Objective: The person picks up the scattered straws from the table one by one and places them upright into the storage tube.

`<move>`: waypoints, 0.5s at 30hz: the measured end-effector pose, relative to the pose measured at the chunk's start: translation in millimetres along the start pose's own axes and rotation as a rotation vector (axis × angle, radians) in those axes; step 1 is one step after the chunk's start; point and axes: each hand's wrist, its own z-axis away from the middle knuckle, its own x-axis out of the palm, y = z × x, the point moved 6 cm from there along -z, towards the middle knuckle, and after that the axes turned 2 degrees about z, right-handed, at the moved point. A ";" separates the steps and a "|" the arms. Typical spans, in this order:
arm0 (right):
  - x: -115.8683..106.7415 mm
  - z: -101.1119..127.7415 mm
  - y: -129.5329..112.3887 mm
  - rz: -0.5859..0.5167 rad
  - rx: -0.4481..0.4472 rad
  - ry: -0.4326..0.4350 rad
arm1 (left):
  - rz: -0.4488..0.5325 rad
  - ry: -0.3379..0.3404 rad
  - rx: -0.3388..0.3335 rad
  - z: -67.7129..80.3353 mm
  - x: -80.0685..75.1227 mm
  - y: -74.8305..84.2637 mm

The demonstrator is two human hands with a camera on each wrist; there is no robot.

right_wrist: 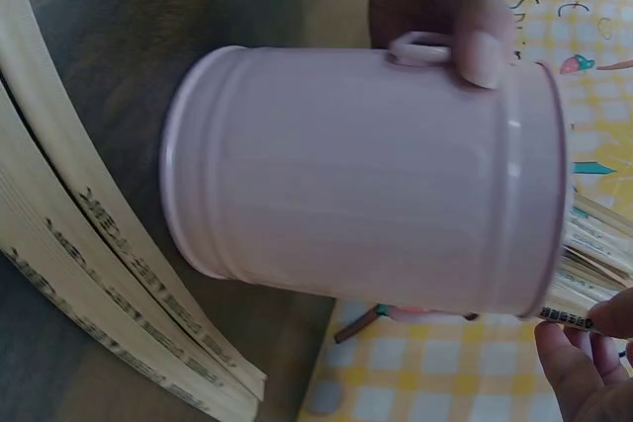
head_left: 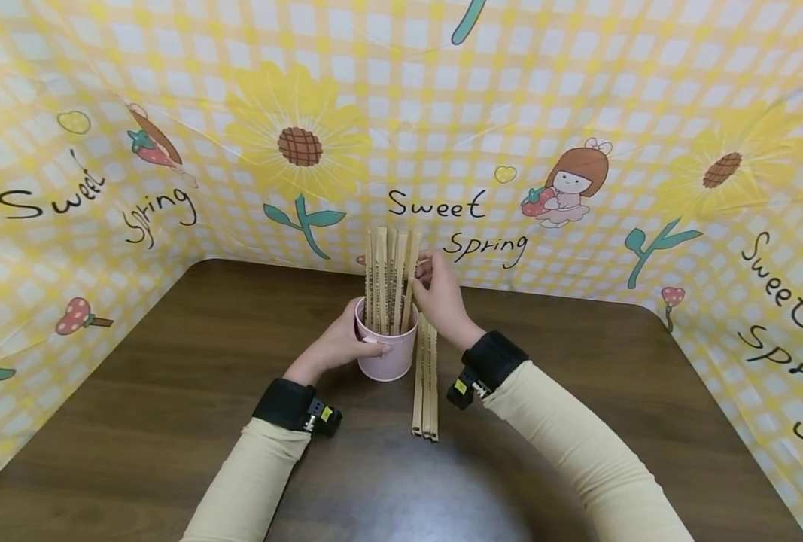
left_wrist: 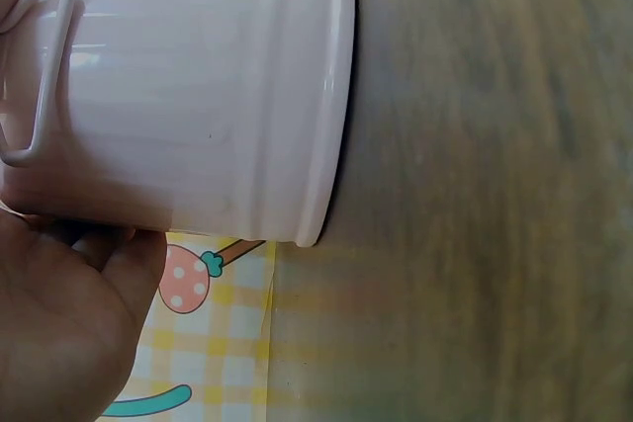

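A pale pink bucket (head_left: 385,365) with a small wire handle (left_wrist: 49,76) stands upright on the table. My left hand (head_left: 333,340) grips it from the left, thumb across the front near the rim. Several wrapped chopsticks (head_left: 382,275) in tan, printed paper sleeves stand in the bucket, their upper halves above the rim. At the right side of this bunch, my right hand (head_left: 440,295) pinches one wrapped chopstick packet (head_left: 408,305) between thumb and fingers; its lower end is hidden inside the bucket. The right wrist view shows these fingertips (right_wrist: 564,363) close beside the rim.
Right of the bucket, a few more wrapped chopsticks (head_left: 424,391) lie side by side on the dark wooden table (head_left: 171,421), pointing toward the front edge. A yellow checked cloth (head_left: 442,98) with printed flowers hangs behind the table and along both sides.
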 end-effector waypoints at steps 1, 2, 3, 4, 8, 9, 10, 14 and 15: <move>1.7 0.7 1.6 -0.002 -0.001 0.000 | 0.000 0.001 -0.001 -0.1 0.1 -0.1; 3.4 1.3 2.9 -0.003 -0.001 -0.003 | 0.000 0.002 -0.001 -0.3 0.1 -0.2; 4.8 1.8 3.9 -0.003 -0.002 -0.002 | 0.002 0.002 -0.004 -0.3 0.2 -0.1; 5.8 2.2 4.4 -0.003 -0.004 0.000 | 0.004 0.002 -0.007 -0.4 0.3 0.2; 8.6 1.6 5.5 0.003 0.009 0.000 | 0.010 0.001 -0.008 -0.6 0.8 1.0; 9.5 0.9 5.9 0.005 0.018 -0.005 | 0.015 0.000 -0.006 -0.5 0.9 1.5; 10.5 -0.1 6.5 0.007 0.025 -0.012 | 0.016 0.001 -0.003 -0.4 0.9 1.8; 14.5 -4.0 9.1 0.025 0.041 -0.029 | 0.013 0.006 0.011 0.7 0.6 3.2; 15.4 -4.6 9.4 0.030 0.040 -0.031 | 0.010 0.007 0.014 0.7 0.6 3.5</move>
